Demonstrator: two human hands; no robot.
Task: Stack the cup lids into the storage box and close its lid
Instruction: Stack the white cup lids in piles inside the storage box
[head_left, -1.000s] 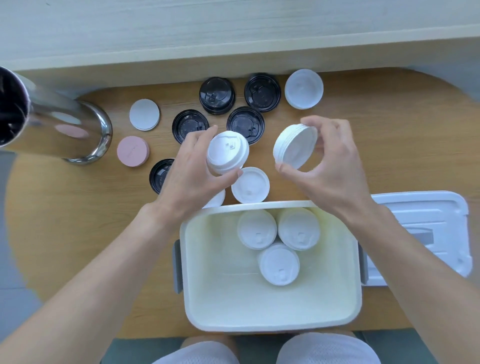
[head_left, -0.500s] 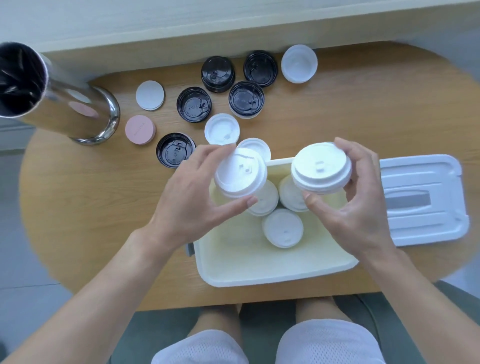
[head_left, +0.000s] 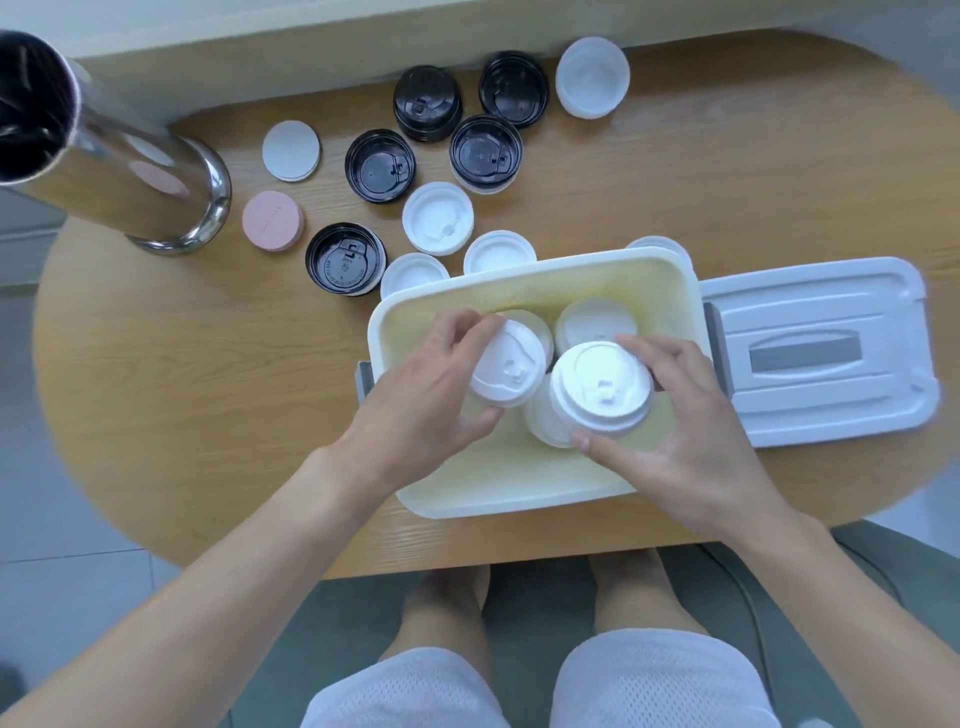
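Two hands over storage box, left hand grips white lid, right hand grips lid stack

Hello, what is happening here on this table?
A person is packing cup lids into a storage box. The left hand holds white lids and the right hand holds a white stack, both over the box. More lids lie inside. Black lids wait on the table. The box lid lies beside, off.

Rounded wooden table, pale tiled floor, even light
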